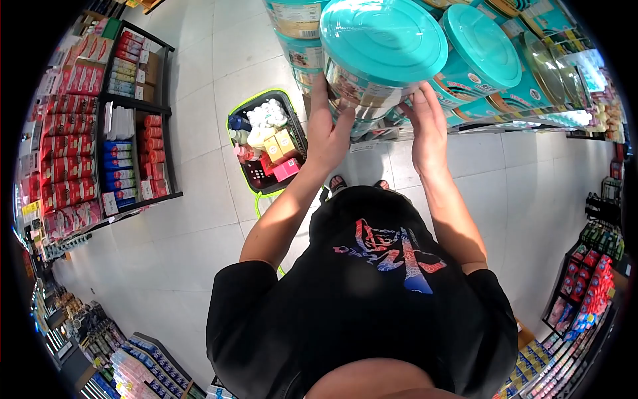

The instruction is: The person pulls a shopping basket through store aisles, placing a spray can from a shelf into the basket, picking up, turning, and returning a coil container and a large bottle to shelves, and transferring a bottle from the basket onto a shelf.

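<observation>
A large round tub (pixel 372 93) with a teal lid is between my two hands, its lid tilted toward me. My left hand (pixel 329 130) grips its lower left side, thumb and fingers against the printed wall. On its right side, my right hand (pixel 426 123) presses with bent fingers near the lid's rim. More teal-lidded tubs (pixel 482 50) stand close by on the right, and another stack of tubs (pixel 302 36) rises just left. Whether the held tub touches the display below is hidden.
On the floor to the left stands a black shopping basket (pixel 256 185) with a green rim, holding bottles, boxes and white items. Shelves of red packages (pixel 70 153) line the left side. Racks of red goods (pixel 585 282) stand at the lower right, stacked boxes (pixel 149 366) at the lower left.
</observation>
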`<state>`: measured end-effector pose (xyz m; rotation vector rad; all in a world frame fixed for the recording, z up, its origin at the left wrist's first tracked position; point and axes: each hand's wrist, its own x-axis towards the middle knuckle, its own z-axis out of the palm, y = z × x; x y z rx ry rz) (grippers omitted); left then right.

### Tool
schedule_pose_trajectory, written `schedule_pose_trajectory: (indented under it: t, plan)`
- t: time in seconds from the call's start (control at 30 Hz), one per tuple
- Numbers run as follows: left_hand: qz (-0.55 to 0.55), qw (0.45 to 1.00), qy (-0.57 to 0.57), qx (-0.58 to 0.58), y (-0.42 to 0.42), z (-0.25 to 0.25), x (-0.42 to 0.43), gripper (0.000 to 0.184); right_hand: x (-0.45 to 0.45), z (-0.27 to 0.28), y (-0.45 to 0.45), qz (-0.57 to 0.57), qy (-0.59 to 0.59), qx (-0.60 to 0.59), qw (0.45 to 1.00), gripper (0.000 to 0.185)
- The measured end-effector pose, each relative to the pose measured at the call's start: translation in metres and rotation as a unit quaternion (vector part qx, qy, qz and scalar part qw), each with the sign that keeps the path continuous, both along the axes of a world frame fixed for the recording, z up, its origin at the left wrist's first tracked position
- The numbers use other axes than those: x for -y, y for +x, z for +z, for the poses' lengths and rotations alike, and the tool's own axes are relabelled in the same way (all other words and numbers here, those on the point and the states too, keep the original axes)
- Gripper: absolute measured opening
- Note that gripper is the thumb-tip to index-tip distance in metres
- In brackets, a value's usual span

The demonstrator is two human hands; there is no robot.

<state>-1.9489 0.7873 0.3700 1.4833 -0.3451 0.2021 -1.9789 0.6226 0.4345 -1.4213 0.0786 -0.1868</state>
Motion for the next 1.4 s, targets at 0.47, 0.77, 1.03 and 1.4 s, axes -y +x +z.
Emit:
schedule_pose_trajectory:
  t: [0.47, 0.77, 1.03, 1.4]
  plan:
    - [0.064, 0.990, 0.048, 0.113, 0.007, 0.044, -0.010, 0.088, -0.003, 0.005, -0.012, -0.039, -0.108, 0.115, 0.987, 0.054]
    - [0.035, 0.993, 0.008, 0.116, 0.014, 0.042, -0.001, 0.088, -0.007, 0.012, -0.015, -0.025, -0.072, 0.049, 0.996, 0.059]
    - [0.064, 0.987, 0.057, 0.136, 0.018, 0.038, -0.003, 0.093, 0.000, 0.003, -0.007, -0.017, -0.134, 0.080, 0.988, 0.061]
    - [0.071, 0.991, 0.013, 0.115, 0.020, 0.032, -0.003, 0.090, -0.003, 0.013, -0.005, -0.007, -0.221, 0.084, 0.972, 0.067]
